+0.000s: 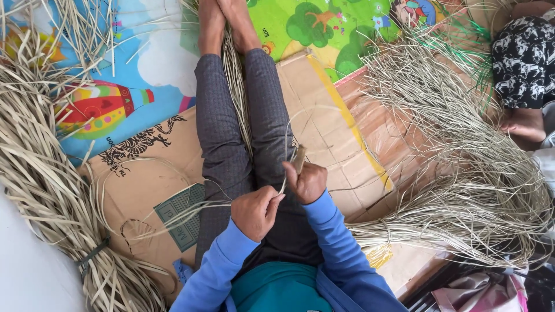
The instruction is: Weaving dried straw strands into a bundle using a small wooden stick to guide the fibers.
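I sit on the floor with my legs stretched out in dark checked trousers. My left hand [254, 211] pinches a thin pale reed strip [191, 211] that trails off to the left over my thigh. My right hand [306, 180] is closed around a small wooden-handled tool [299, 158], held upright just above my lap. The two hands are close together, with the strip running between them. More long strips [237, 81] lie between my legs toward my feet.
A thick tied bundle of dried reeds [46, 190] lies along the left. A loose heap of thin strips [462, 162] spreads on the right. Flattened cardboard [329, 115] covers a colourful play mat [144, 52]. Another person [523, 63] sits at the upper right.
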